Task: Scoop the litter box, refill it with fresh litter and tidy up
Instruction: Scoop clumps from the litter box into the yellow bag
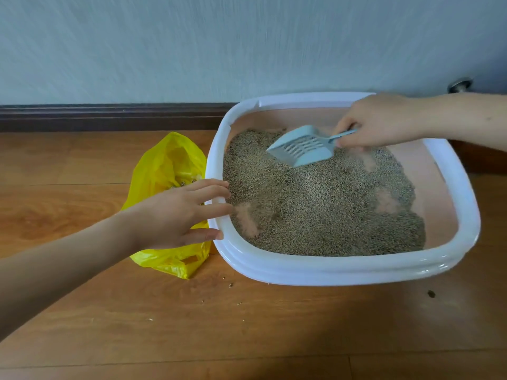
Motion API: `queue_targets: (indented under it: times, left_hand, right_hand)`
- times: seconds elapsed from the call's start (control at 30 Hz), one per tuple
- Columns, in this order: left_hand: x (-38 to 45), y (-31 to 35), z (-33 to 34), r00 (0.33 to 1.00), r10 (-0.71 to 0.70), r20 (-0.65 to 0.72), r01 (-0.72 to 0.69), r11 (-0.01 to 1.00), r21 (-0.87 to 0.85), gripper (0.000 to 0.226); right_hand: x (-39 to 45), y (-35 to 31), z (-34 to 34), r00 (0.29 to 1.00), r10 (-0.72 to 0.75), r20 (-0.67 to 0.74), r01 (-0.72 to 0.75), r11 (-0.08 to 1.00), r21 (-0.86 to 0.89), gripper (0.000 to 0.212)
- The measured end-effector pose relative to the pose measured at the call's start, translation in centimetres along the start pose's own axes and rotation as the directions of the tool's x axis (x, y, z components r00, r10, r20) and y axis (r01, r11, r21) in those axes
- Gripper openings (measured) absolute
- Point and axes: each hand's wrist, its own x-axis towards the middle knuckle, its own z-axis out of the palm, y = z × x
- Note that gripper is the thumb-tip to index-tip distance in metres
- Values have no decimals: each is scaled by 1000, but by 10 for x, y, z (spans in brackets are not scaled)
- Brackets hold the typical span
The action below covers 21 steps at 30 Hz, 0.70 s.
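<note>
Right hand (pixel 381 122) has fingers curled round the handle of the pale blue scoop (pixel 301 146) — firm grip, thumb side toward the camera. Scoop head is slotted, tilted with its front edge down, touching the litter (pixel 323 204) near the far side of the litter box (pixel 343 270). Can't tell whether anything sits in the scoop; the slots look bare but the view is slightly blurred.

Left hand (pixel 178 212) lies flat with fingers straight and spread, fingertips resting on the white rim at the box's left edge, holding nothing.

Litter box: white outer rim, pinkish inner tray, sitting on the wooden floor (pixel 247 338) against the wall (pixel 192 45). Litter is grey-brown granules, unevenly spread — bare pink patches of tray bottom show near the left rim and toward the right side.

Yellow plastic bag (pixel 167 165) lies on the floor just beside the box's left side, partly behind the left hand, mouth open, some dark bits visible inside.

A few stray granules dot the floor in front of the box, plus one darker clump (pixel 431 294) to the right front. Dark baseboard (pixel 109 116) runs along the wall. Metal door stop (pixel 461 85) sits on the wall at far right, above the right forearm.
</note>
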Motion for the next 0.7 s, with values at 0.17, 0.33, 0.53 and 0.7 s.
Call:
queue_targets:
  times: [0.17, 0.33, 0.53, 0.7]
  left_hand:
    - [0, 0, 1, 1000, -4, -12, 4, 1000, 3, 52]
    - [-1, 0, 2, 1000, -8, -4, 8, 1000, 4, 52]
    - [-1, 0, 4, 1000, -4, -22, 4, 1000, 4, 50]
    - [-2, 0, 5, 1000, -11, -23, 11, 1000, -6, 50]
  right_hand:
    - [-3, 12, 10, 923, 205, 326, -304, 909, 286, 28]
    - [-19, -8, 21, 749, 189, 636, -472, 824, 312, 24]
    - [-26, -49, 52, 608, 77, 790, -561, 746, 359, 23]
    - [-9, -78, 76, 555, 64, 829, -717, 543, 438, 28]
